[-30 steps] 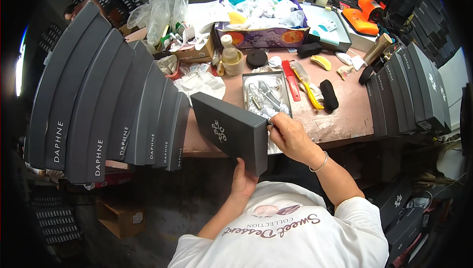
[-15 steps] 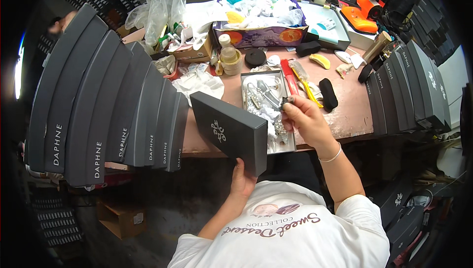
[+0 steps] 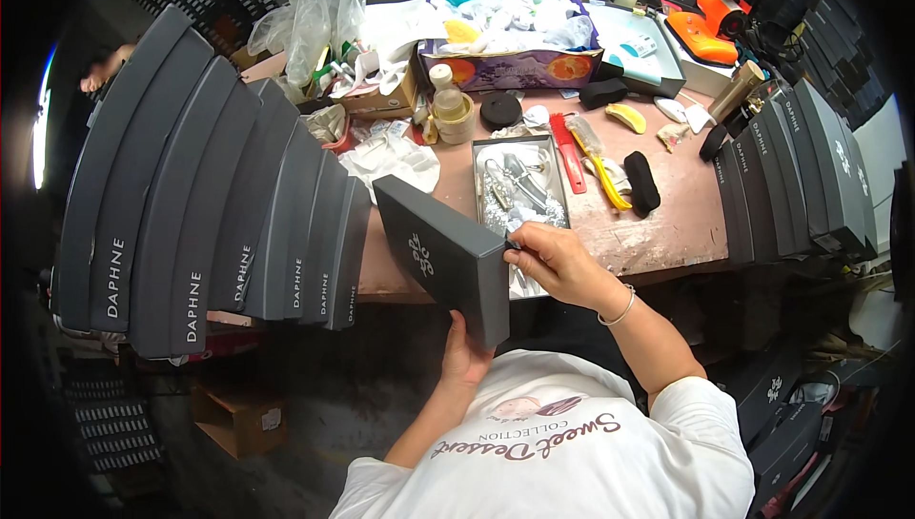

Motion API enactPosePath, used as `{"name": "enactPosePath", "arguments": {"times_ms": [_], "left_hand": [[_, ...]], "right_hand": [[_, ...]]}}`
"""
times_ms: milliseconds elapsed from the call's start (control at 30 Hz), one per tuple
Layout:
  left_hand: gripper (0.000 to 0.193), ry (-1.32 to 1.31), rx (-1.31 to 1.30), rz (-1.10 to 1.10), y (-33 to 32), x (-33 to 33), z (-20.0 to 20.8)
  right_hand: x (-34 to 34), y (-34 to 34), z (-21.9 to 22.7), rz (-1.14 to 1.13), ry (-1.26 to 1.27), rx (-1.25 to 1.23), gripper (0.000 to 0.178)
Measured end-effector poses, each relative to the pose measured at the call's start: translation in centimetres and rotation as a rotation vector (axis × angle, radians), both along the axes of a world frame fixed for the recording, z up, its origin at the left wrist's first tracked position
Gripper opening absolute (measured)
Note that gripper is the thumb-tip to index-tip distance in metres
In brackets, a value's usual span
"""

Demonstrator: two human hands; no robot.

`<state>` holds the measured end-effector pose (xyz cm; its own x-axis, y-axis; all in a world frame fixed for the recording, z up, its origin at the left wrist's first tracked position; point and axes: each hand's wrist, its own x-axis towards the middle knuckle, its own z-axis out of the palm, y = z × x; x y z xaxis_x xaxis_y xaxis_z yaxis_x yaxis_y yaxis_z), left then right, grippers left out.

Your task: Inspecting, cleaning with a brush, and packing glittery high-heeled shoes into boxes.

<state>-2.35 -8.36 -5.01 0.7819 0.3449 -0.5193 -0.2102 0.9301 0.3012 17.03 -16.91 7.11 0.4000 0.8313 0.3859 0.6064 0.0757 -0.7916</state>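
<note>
My left hand (image 3: 464, 350) grips a dark grey box lid (image 3: 434, 257) by its lower edge, holding it tilted above the table's front edge. At the lid's upper right corner, my right hand (image 3: 553, 262) pinches a small dark piece (image 3: 513, 241), too small to name, against or right beside the edge. Behind the lid lies an open shoebox (image 3: 562, 171) holding silver, glittery sandals (image 3: 515, 185) and white paper; the lid and my right hand hide its near part. A red brush (image 3: 567, 152) and a yellow-handled brush (image 3: 605, 176) lie to its right.
Tall stacks of grey shoeboxes stand at the left (image 3: 205, 204) and right (image 3: 796, 166). Along the back are a purple carton (image 3: 515, 71) full of white paper, bottles (image 3: 448, 104) and an orange heat gun (image 3: 705, 33). A black pad (image 3: 641, 183) lies right of the brushes.
My right hand has moved left and down, from above the open shoebox to the lid's corner, carrying the small dark piece. The lid stays almost in place in my left hand.
</note>
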Motion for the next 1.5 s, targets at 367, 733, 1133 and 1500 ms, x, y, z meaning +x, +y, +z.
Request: {"name": "enactPosePath", "arguments": {"times_ms": [367,733,1133,1500], "left_hand": [[0.055,0.02,0.063,-0.008,-0.4,0.1,0.4],[0.057,0.029,0.079,-0.024,-0.4,0.3,0.4],[0.058,0.022,0.097,-0.038,-0.4,0.1,0.1],[0.054,0.029,0.069,-0.03,-0.4,0.1,0.1]], "right_hand": [[-0.3,-0.8,0.6,-0.049,0.097,-0.144,0.011],[-0.3,-0.9,0.0,0.065,1.384,-0.014,0.016],[2.4,-2.0,2.8,0.085,1.379,0.347,0.017],[-1.1,-1.8,0.9,-0.126,0.198,-0.11,0.021]]}}
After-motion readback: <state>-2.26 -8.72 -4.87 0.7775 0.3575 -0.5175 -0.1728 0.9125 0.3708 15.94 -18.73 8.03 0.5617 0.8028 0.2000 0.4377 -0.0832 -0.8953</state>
